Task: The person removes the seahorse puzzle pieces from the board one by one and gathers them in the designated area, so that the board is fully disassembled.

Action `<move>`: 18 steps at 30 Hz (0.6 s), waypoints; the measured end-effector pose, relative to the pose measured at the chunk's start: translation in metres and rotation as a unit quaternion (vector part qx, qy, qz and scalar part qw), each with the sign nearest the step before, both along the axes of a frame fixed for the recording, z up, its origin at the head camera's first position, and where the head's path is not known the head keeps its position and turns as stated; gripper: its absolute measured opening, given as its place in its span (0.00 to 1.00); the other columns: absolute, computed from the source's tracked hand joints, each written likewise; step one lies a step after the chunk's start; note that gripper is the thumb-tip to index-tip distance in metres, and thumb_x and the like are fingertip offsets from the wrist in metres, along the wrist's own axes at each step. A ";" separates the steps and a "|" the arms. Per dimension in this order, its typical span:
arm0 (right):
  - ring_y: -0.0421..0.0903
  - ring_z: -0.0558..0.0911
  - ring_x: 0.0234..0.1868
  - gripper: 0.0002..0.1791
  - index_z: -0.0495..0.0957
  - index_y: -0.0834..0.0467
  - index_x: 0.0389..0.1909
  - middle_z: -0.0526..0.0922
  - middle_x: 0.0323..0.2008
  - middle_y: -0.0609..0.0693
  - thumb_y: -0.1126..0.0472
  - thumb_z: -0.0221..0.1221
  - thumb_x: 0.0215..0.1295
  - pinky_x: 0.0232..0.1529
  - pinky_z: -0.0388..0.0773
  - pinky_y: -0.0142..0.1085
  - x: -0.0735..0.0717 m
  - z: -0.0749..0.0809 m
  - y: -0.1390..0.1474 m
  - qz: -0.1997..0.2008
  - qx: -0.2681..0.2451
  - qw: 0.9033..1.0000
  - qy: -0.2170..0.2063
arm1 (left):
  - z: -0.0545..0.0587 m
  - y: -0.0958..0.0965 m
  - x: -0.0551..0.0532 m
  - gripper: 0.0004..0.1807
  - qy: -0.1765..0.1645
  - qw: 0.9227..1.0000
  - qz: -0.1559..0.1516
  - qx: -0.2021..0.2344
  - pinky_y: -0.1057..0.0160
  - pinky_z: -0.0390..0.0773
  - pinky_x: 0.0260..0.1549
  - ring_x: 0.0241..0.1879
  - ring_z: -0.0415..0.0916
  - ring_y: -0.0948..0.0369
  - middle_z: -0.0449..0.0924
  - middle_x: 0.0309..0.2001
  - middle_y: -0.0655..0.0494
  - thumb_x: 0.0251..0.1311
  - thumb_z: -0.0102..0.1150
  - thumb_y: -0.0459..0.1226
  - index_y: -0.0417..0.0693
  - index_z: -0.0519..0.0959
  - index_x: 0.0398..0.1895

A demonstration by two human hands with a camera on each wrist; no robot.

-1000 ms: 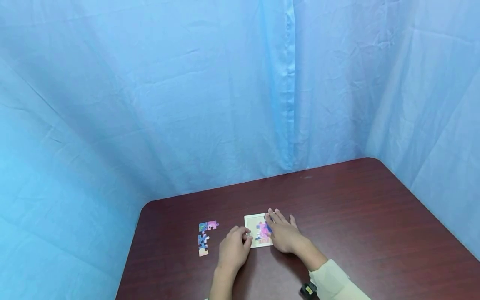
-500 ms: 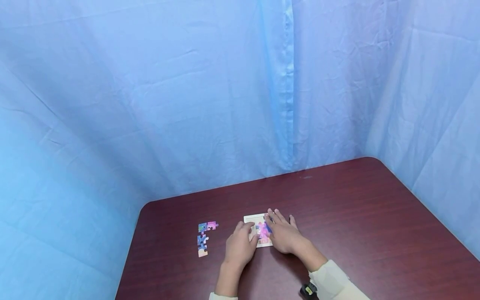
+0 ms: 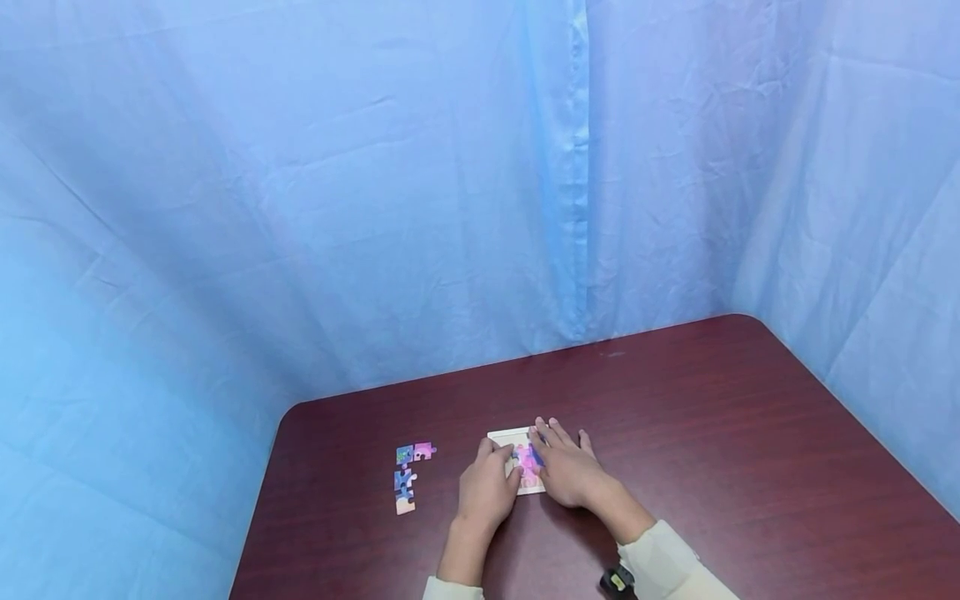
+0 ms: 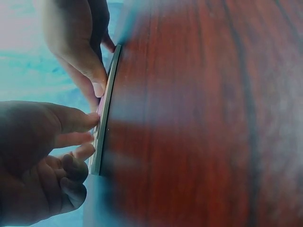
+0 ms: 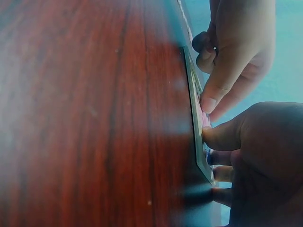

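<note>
A pale square puzzle tray (image 3: 510, 432) lies on the table under both hands, with joined pink and blue jigsaw pieces (image 3: 528, 472) in its right part. My right hand (image 3: 573, 473) lies flat over the tray's right side, fingers spread and hiding some pieces. From the left, my left hand (image 3: 487, 486) reaches over the tray, its thumb and index finger apart at the left edge of the joined pieces. In the left wrist view the left thumb and nearest fingers touch down inside the tray (image 4: 110, 90), while its outer fingers curl away.
Left of the tray, loose jigsaw pieces rest on the dark red table (image 3: 705, 442): a blue-green one (image 3: 405, 454), a pink one (image 3: 423, 451) and more below (image 3: 405, 490). Blue curtains (image 3: 450, 208) surround the table. A black device (image 3: 617, 581) sits at the right wrist.
My left hand has moved right, from the tray's left edge onto the pieces, its thumb and index finger spreading apart. The right hand stays in place.
</note>
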State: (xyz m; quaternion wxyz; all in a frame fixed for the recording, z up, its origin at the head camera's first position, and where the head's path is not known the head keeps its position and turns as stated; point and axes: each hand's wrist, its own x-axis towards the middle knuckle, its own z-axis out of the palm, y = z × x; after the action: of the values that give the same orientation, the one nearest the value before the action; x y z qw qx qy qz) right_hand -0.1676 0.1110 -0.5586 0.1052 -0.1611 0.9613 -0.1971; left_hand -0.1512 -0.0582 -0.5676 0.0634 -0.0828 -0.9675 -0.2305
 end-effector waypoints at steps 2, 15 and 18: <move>0.62 0.56 0.85 0.34 0.64 0.63 0.79 0.60 0.83 0.61 0.59 0.57 0.76 0.76 0.48 0.76 0.000 0.000 0.000 0.000 -0.001 1.000 0.002 | 0.000 0.000 0.000 0.20 0.001 1.000 0.001 0.000 0.52 0.85 0.36 0.33 0.85 0.53 0.79 0.43 0.52 0.61 0.72 0.40 0.45 0.88 0.56; 0.61 0.56 0.85 0.34 0.64 0.63 0.79 0.59 0.83 0.60 0.58 0.57 0.76 0.76 0.48 0.76 -0.002 -0.001 0.001 0.001 0.000 1.000 0.001 | 0.002 0.000 -0.003 0.12 0.015 1.000 0.005 0.026 0.57 0.82 0.33 0.34 0.85 0.59 0.86 0.37 0.58 0.62 0.72 0.38 0.50 0.85 0.47; 0.62 0.55 0.85 0.34 0.64 0.63 0.79 0.59 0.83 0.61 0.58 0.56 0.76 0.76 0.47 0.76 -0.003 -0.001 0.001 0.001 -0.003 1.000 0.000 | 0.003 -0.001 -0.004 0.09 0.021 0.999 0.002 0.037 0.58 0.81 0.31 0.32 0.85 0.61 0.88 0.33 0.62 0.63 0.71 0.37 0.51 0.85 0.45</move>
State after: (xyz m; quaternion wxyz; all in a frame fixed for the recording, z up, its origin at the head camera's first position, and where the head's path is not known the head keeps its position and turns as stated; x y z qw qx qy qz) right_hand -0.1703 0.1123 -0.5599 0.1051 -0.1621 0.9605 -0.2003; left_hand -0.1551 -0.0588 -0.5643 0.0871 -0.0837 -0.9568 -0.2643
